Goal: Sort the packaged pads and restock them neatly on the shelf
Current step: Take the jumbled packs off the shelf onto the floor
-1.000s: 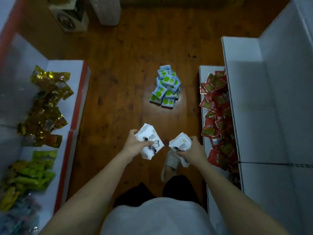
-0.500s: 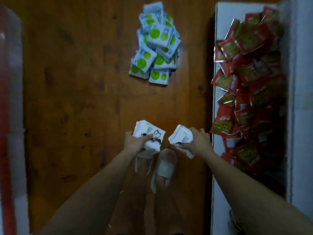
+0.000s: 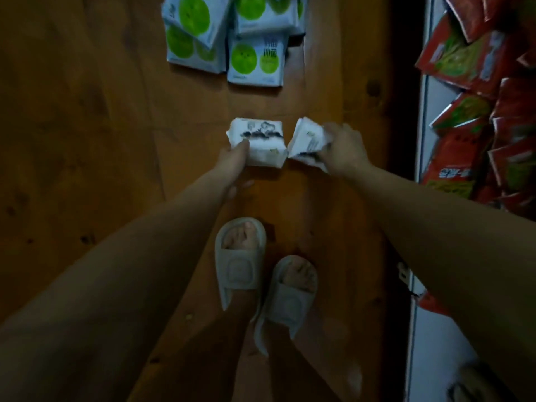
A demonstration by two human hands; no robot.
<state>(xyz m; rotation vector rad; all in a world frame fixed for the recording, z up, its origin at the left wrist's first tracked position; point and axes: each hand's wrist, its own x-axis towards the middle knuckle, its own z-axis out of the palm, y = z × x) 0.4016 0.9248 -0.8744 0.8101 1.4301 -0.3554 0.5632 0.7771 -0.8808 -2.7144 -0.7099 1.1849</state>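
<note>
the left hand holds a white pack of pads printed with a dark cartoon figure, its thumb pressed across the near left corner and the rest of the fingers curled underneath, so its grip is closed round the pack. the right hand grips a second white pack, tilted on edge, with the fingers wrapped over its right side. the 2 packs sit side by side over the wooden floor, their near corners touching or almost touching; which of the 2 is hard to tell through the blur. both are held out ahead of the person's feet, which wear 2 pale slippers.

farther ahead on the floor lies a heap of light blue packs with green circles, piled loosely and overlapping, cut off by the top edge of the view. it is well apart from the packs in the hands.

along the right side runs a white shelf whose edge stands just beside the right forearm. on it lie many red packets with green patches, jumbled and overlapping, from the top of the view to behind the right arm.
</note>
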